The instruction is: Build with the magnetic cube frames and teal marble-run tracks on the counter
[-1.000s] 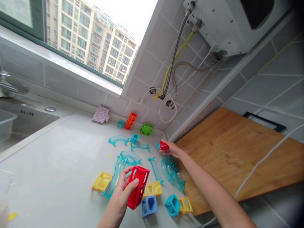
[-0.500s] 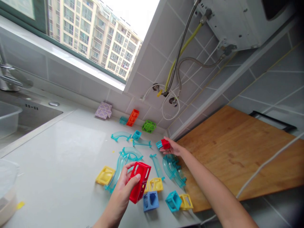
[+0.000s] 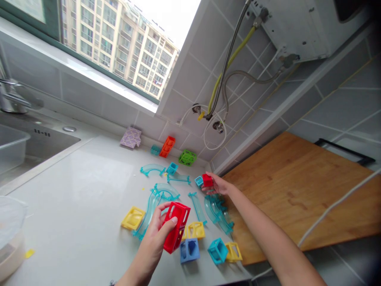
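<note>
My left hand (image 3: 161, 227) grips a red hollow block (image 3: 176, 228), two cubes long with openings in its sides, above the counter. Farther off, my right hand (image 3: 217, 184) is closed around a small red cube block (image 3: 207, 180). Just left of that cube sits a light-blue block (image 3: 199, 181); I cannot tell whether they touch. Clear teal track pieces (image 3: 216, 214) lie below my right hand. Around my left hand are a yellow block (image 3: 133, 218), a blue block (image 3: 189, 250), another yellow block (image 3: 196, 230) and a teal block (image 3: 217, 251).
Along the wall stand an orange block (image 3: 167, 146), a green block (image 3: 187, 157) and a purple patterned packet (image 3: 130, 137). A wooden board (image 3: 297, 198) borders the counter (image 3: 74, 206) on the right. The sink (image 3: 50, 145) and a clear tub (image 3: 10, 230) are at left.
The red cube in my right hand has shifted slightly and a gap from the light-blue block looks less clear than overlap did. My left hand keeps its grip, nearly still.
</note>
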`<act>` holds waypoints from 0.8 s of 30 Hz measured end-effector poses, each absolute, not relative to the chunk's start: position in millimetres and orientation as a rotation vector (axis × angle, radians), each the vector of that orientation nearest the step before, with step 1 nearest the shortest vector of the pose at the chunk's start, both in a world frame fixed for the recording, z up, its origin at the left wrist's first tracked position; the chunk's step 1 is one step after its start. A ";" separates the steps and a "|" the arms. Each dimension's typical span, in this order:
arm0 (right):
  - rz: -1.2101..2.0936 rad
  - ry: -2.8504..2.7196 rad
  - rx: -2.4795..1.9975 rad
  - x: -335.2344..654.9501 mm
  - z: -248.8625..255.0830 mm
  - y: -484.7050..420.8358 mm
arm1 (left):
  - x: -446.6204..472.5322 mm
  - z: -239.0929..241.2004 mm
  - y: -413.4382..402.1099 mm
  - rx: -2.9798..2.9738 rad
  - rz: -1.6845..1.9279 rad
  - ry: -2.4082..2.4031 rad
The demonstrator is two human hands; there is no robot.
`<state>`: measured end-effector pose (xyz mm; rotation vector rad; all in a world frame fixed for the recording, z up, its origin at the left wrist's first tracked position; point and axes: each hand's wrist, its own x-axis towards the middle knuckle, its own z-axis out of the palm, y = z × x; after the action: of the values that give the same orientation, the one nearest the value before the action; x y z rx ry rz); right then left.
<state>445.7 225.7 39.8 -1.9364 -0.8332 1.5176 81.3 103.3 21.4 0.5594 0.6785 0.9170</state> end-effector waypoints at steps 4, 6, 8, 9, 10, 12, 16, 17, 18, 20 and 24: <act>1.457 -0.844 -1.939 446.8 41.0 225.5 | 81.7 21.7 103.5 0.554 0.917 0.663; 1.455 -0.846 -1.936 446.2 41.7 225.3 | 81.3 22.1 103.9 0.554 0.916 0.663; 1.461 -0.844 -1.933 444.8 42.5 224.8 | 80.6 22.5 104.2 0.559 0.917 0.665; 1.464 -0.841 -1.932 443.9 43.0 224.6 | 80.3 22.7 104.3 0.561 0.917 0.666; 1.469 -0.838 -1.933 443.1 43.4 224.4 | 79.9 22.8 104.3 0.563 0.916 0.666; 1.479 -0.832 -1.940 441.8 44.1 224.2 | 79.5 23.0 104.4 0.565 0.913 0.665; 1.478 -0.823 -1.969 440.8 45.4 224.4 | 79.2 22.9 104.4 0.568 0.913 0.666; 1.473 -0.822 -1.972 440.7 45.7 224.4 | 79.1 22.9 104.4 0.568 0.914 0.665; 1.468 -0.821 -1.974 440.5 46.1 224.5 | 79.1 22.9 104.5 0.568 0.913 0.665; 1.464 -0.819 -1.975 440.0 46.7 224.8 | 79.0 22.8 104.5 0.566 0.913 0.664; 1.451 -0.816 -1.975 439.1 46.4 225.3 | 78.9 22.7 104.0 0.577 0.908 0.665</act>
<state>439.1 225.3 46.4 -1.9748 -0.8156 1.4509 78.9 104.0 22.7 0.5765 0.6647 0.9078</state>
